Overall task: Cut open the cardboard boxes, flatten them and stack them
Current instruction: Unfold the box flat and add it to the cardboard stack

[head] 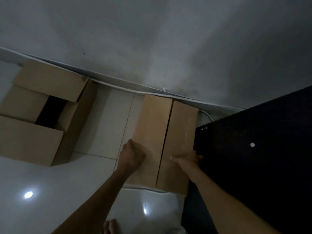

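Note:
A closed brown cardboard box [162, 122] stands on the white tiled floor against the wall, its two top flaps meeting in a dark seam. My left hand [132, 153] grips the box's left top edge, fingers curled over it. My right hand [187, 159] lies on the right flap near its right edge, thumb pointing left; its fingertips are hidden over the edge. A second, larger cardboard box [42, 114] sits to the left with its top flaps partly open and a dark gap inside.
A black cabinet [253, 157] stands right against the closed box. A grey wall [152, 39] runs behind, with a white cable [118, 86] along its base. A bare foot [110, 226] shows at the bottom. White floor tiles [108, 125] lie between the boxes.

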`<action>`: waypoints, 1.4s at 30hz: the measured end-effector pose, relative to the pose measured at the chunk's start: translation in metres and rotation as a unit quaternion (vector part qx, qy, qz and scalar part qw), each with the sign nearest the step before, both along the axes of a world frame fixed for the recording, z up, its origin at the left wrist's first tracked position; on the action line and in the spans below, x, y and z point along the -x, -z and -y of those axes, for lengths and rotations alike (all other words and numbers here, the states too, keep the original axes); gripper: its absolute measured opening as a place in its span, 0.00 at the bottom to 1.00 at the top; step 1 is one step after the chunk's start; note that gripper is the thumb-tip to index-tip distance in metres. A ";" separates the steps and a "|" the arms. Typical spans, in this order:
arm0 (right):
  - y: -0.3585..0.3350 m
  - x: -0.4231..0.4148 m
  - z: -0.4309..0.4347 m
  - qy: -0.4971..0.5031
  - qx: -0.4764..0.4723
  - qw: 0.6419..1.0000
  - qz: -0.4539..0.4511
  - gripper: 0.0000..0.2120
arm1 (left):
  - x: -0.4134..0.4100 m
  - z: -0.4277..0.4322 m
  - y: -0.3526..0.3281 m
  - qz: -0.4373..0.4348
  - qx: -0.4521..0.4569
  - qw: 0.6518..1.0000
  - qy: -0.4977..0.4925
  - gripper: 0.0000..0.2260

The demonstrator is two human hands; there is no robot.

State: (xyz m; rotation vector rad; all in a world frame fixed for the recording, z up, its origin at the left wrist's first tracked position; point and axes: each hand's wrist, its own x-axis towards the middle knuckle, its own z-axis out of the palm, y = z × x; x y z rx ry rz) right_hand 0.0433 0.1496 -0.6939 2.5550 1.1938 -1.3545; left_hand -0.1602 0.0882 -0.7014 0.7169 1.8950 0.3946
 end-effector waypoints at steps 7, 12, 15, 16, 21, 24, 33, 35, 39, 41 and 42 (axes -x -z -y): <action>-0.121 0.022 0.044 -0.003 0.011 0.994 -0.110 0.46 | 0.023 0.054 -0.147 -0.023 0.030 0.999 -0.035 0.35; -0.266 0.047 0.062 -0.077 -0.015 0.989 -0.122 0.38 | 0.048 0.087 -0.295 -0.053 0.008 0.994 -0.092 0.35; -0.360 0.058 0.064 -0.123 -0.038 0.982 -0.136 0.39 | 0.056 0.096 -0.390 -0.072 -0.012 0.990 -0.120 0.31; -0.391 0.060 0.064 -0.140 -0.049 0.979 -0.142 0.40 | 0.057 0.099 -0.423 -0.080 -0.014 0.989 -0.124 0.31; -0.539 0.058 0.070 -0.233 -0.108 0.954 -0.152 0.38 | 0.046 0.122 -0.582 -0.161 -0.046 0.976 -0.140 0.35; -0.620 0.053 0.083 -0.279 -0.144 0.935 -0.164 0.41 | 0.031 0.149 -0.669 -0.193 -0.062 0.966 -0.162 0.33; -0.801 -0.002 0.141 -0.325 -0.204 0.895 -0.226 0.44 | -0.016 0.215 -0.853 -0.220 -0.087 0.953 -0.188 0.31; -0.829 -0.030 0.147 -0.314 -0.221 0.893 -0.235 0.43 | -0.036 0.217 -0.876 -0.220 -0.096 0.955 -0.176 0.33; -0.872 -0.095 0.153 -0.268 -0.267 0.894 -0.241 0.36 | -0.091 0.207 -0.908 -0.229 -0.136 0.954 -0.135 0.34; -0.888 -0.134 0.154 -0.250 -0.284 0.894 -0.242 0.34 | -0.126 0.200 -0.919 -0.224 -0.151 0.955 -0.121 0.33; -0.893 -0.155 0.153 -0.243 -0.289 0.893 -0.244 0.34 | -0.144 0.196 -0.924 -0.225 -0.158 0.955 -0.110 0.33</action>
